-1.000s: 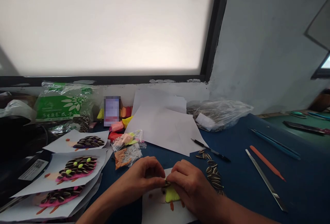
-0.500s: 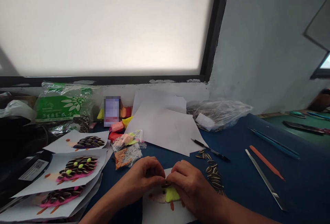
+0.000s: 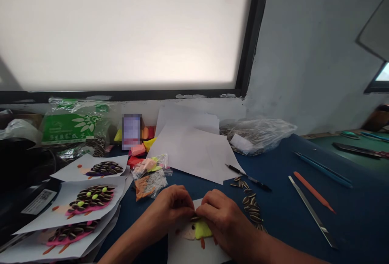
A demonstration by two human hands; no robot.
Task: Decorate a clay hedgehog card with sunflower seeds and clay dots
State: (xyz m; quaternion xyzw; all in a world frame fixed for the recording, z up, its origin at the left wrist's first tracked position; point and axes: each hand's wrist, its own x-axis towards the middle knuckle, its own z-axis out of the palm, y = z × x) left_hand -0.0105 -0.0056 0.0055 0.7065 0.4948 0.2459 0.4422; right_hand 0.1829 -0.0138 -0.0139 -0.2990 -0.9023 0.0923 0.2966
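Note:
Both hands meet over a white sheet [image 3: 185, 250] bearing a clay hedgehog with a yellow-green body [image 3: 202, 229], a pale face [image 3: 189, 234] and orange-brown feet. A dark sunflower seed [image 3: 196, 218] shows at the body's upper edge, under my fingertips. My left hand [image 3: 172, 209] is closed in a pinch at the seed from the left. From the right, my right hand [image 3: 226, 219] pinches at the same seed and covers part of the yellow body. Loose sunflower seeds [image 3: 253, 207] lie on the blue mat just right of my right hand.
Finished-looking hedgehog sheets [image 3: 111, 211] are stacked at left. Behind are clay packets [image 3: 150, 185], blank paper [image 3: 194, 154], a green seed bag [image 3: 73, 124] and a clear plastic bag [image 3: 258, 134]. A pen [image 3: 247, 177], orange tool [image 3: 314, 191], metal blade [image 3: 311, 211] and blue tweezers [image 3: 323, 169] lie right.
Hardly anything differs. Both hands stay pinched together at the hedgehog's upper edge, with only a slight shift of the fingers and the view.

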